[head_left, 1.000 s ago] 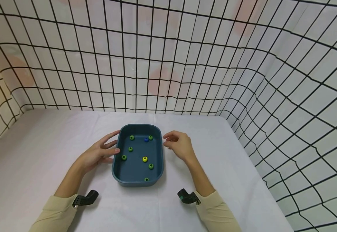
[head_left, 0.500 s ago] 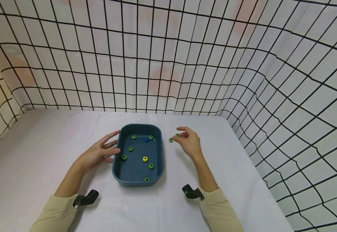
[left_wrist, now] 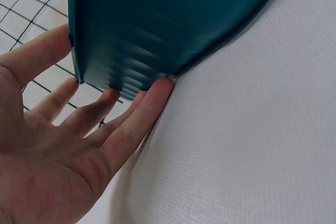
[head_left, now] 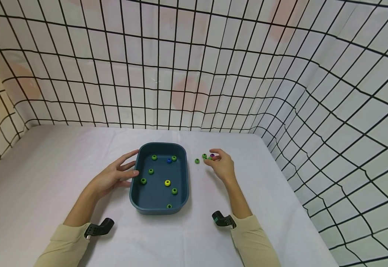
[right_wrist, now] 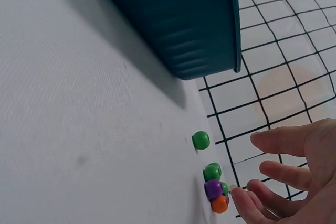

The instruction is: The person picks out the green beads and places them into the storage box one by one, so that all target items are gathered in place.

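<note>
A blue-teal plastic tray (head_left: 158, 212) holds several green beads (head_left: 151, 171), one yellow bead (head_left: 168, 183) and one blue bead (head_left: 169, 160). My left hand (head_left: 111, 178) touches the tray's left side with extended fingers; its thumb lies at the rim, and fingertips (left_wrist: 163, 87) reach the wall low down. To the right of the tray, my right hand (head_left: 224, 167) hovers by a small group of loose beads, thumb and fingers apart. Among these are green beads (right_wrist: 201, 140), a purple bead (right_wrist: 213, 189) and an orange bead (right_wrist: 220, 204). Its fingertips partly hide the group in the head view.
A white cloth (head_left: 153, 241) covers the table. Black netting (head_left: 173, 74) stands along the back and both sides. Each sleeve cuff carries a black wrist camera mount, one on the left (head_left: 100, 228) and one on the right (head_left: 224, 219).
My right hand has moved right from the tray's edge, and loose green and purple beads now show beside it. One green bead in the tray shifted slightly. My left hand stays put.
</note>
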Motion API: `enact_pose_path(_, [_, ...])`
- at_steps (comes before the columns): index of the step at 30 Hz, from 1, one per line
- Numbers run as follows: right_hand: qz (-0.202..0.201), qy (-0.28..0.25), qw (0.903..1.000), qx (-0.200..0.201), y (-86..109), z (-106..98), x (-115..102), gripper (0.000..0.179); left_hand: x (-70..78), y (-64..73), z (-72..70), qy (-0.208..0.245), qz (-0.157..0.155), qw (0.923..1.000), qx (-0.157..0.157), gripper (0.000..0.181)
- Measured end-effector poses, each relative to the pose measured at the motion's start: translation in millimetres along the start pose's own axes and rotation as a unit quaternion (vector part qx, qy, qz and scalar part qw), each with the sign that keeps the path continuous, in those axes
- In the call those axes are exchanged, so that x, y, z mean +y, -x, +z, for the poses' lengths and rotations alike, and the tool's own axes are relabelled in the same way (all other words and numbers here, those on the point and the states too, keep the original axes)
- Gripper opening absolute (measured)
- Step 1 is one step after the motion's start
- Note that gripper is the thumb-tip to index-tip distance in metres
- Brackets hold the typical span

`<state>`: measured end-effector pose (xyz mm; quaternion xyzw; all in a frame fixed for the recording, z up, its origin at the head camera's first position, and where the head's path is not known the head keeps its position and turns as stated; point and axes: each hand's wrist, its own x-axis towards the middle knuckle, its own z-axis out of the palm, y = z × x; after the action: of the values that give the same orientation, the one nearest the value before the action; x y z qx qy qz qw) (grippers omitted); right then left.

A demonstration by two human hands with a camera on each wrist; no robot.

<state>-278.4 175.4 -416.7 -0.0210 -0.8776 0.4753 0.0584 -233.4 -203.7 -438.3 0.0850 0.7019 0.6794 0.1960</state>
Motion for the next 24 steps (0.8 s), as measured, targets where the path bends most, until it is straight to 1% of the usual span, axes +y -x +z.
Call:
enact_pose_path(2, [0.002,0.000,1.0000,0.000,-1.1,0.0,2.4,0.050,-0.1,-0.1,-0.1,0.001,-0.001,1.0000,0.000,0.087])
enact_pose_path(11, [0.036,0.019,0.9990,-0.020,-6.3,3.1,15.9,0.052,-0.7,-0.9,-0.2,0.002,-0.002,1.0000,0.002,0.087])
enact_pose_path(19, [0.039,0.023,0.9983,-0.035,-6.1,5.3,19.1,0.052,-0.6,-1.0,0.2,0.001,-0.001,1.0000,0.002,0.087])
enact_pose_path(24, [0.034,0.028,0.9984,-0.035,-4.7,7.2,17.2,0.048,-0.9,-1.1,0.2,0.000,0.001,1.0000,0.000,0.086])
